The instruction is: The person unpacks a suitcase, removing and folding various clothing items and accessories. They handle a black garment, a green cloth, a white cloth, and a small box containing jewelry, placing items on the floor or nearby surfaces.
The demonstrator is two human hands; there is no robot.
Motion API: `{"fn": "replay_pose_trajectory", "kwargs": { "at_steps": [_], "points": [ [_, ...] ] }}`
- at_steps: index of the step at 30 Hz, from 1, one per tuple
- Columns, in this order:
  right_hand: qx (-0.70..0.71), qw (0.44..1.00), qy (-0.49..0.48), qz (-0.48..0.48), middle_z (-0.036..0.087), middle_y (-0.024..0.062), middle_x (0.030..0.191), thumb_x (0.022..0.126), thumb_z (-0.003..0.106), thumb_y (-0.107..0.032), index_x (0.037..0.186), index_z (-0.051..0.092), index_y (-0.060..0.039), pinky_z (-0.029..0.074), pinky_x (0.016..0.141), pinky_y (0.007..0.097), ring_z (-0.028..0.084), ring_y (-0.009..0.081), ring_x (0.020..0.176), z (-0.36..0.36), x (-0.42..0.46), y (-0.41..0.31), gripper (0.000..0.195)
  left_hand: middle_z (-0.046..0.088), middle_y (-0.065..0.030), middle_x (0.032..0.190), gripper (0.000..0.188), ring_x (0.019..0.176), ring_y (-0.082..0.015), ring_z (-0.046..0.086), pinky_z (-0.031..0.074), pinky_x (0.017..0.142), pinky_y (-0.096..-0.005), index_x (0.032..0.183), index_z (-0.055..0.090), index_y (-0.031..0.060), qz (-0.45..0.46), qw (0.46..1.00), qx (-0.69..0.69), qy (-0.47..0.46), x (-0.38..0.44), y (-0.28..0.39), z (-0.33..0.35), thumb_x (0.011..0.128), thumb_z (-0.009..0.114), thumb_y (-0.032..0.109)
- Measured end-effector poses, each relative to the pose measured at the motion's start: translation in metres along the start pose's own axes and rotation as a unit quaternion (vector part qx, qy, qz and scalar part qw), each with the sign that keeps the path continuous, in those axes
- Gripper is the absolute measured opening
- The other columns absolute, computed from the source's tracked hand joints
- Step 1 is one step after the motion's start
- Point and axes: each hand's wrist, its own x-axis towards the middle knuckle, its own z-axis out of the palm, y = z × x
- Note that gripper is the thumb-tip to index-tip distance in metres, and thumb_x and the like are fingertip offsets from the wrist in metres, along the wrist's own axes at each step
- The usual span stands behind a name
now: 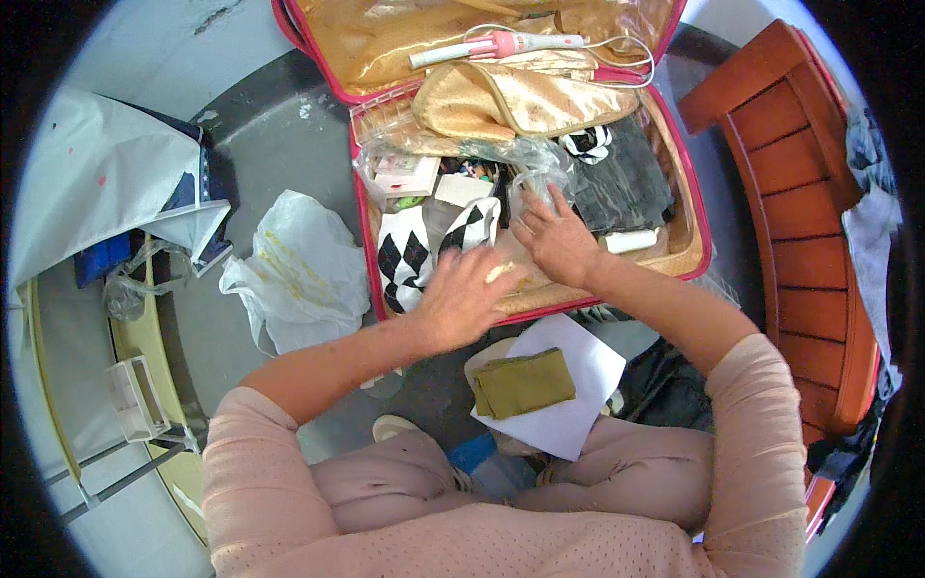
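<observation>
In front of me lies an open suitcase [702, 238] with a red edge and a gold lining. My left hand [470, 292], slightly blurred, hovers over its front edge beside black-and-white argyle fabric [403, 253]; nothing shows in it, and its fingers look apart. My right hand [560, 235] reaches inside, fingers spread against a crumpled clear plastic bag [542, 173]. Right of that hand are a folded dark garment [621, 184] in clear wrap and a white item [631, 240]. White boxes [462, 191] sit toward the left.
A pink-and-white corded hair styling wand [498, 45] and a gold fabric flap [556, 97] lie at the back. A white plastic bag [303, 274] is left. Folded olive cloth [526, 383] rests on a white sheet [596, 361] near my knees. A wooden chair [809, 238] stands right.
</observation>
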Motion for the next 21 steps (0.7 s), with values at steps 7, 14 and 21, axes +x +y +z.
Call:
{"fn": "replay_pose_trajectory", "kwargs": {
  "at_steps": [7, 14, 21],
  "points": [
    [0.058, 0.996, -0.032, -0.064, 0.059, 0.0062, 0.08, 0.07, 0.057, -0.015, 0.079, 0.062, -0.0088, 0.027, 0.106, 0.0479, 0.055, 0.0239, 0.094, 0.033, -0.02, -0.015, 0.012, 0.055, -0.0091, 0.121, 0.049, 0.106, -0.0303, 0.054, 0.046, 0.09, -0.0354, 0.123, 0.052, 0.0115, -0.12, 0.993, -0.003, 0.005, -0.018, -0.089, 0.013, 0.075, 0.051, 0.001],
    [0.141, 0.989, -0.053, -0.016, 0.059, 0.0095, 0.084, 0.069, 0.061, -0.015, 0.086, 0.06, -0.0082, 0.041, 0.085, 0.0395, 0.057, 0.0246, 0.093, 0.022, -0.017, -0.014, 0.018, 0.065, -0.0058, 0.092, 0.039, 0.076, -0.0132, 0.06, 0.048, 0.068, -0.0242, 0.113, 0.062, 0.0052, -0.382, 0.753, -0.41, 0.344, -0.017, -0.129, -0.066, 0.079, 0.043, 0.0],
    [0.11, 0.994, 0.006, 0.018, 0.061, 0.006, 0.073, 0.071, 0.058, -0.012, 0.094, 0.058, -0.0084, 0.042, 0.079, 0.039, 0.061, 0.0248, 0.077, 0.023, 0.001, -0.028, 0.023, 0.064, -0.0064, 0.092, 0.032, 0.079, -0.0145, 0.06, 0.046, 0.072, -0.0267, 0.103, 0.063, -0.002, -0.275, 0.769, -0.472, 0.332, -0.023, -0.114, -0.127, 0.078, 0.048, 0.012]
  ]
}}
